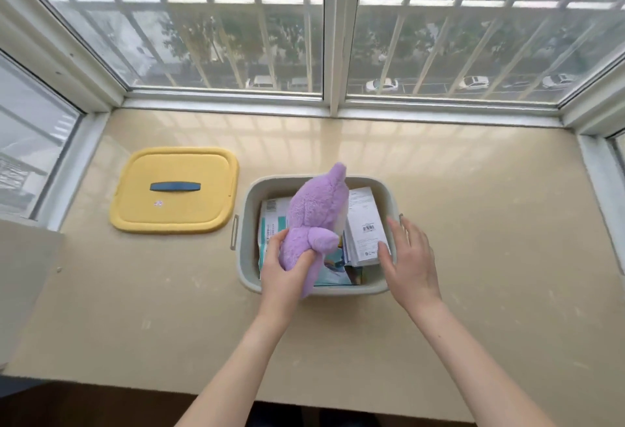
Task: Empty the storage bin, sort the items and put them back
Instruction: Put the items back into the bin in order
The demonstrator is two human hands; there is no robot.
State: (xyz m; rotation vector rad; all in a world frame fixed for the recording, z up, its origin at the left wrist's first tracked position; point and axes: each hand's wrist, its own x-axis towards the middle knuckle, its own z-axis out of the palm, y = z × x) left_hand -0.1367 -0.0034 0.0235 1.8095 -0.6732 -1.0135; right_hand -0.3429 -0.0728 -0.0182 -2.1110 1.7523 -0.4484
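Note:
A grey-green storage bin [248, 203] stands open on the beige window ledge, just in front of me. My left hand [287, 271] grips a purple plush toy [318, 217] by its lower body and holds it upright over the bin. My right hand [409, 261] hovers with spread fingers over the bin's right rim, holding nothing. Inside the bin lie a white and teal packet [270, 220] on the left, a white box with a barcode [363, 223] on the right, and a blue packet [334, 274] near the front, partly hidden by the toy.
The bin's yellow lid [174, 190] with a dark blue handle lies flat to the left of the bin. The beige ledge [490, 223] runs to window frames at the back and both sides. Its front edge is below my forearms.

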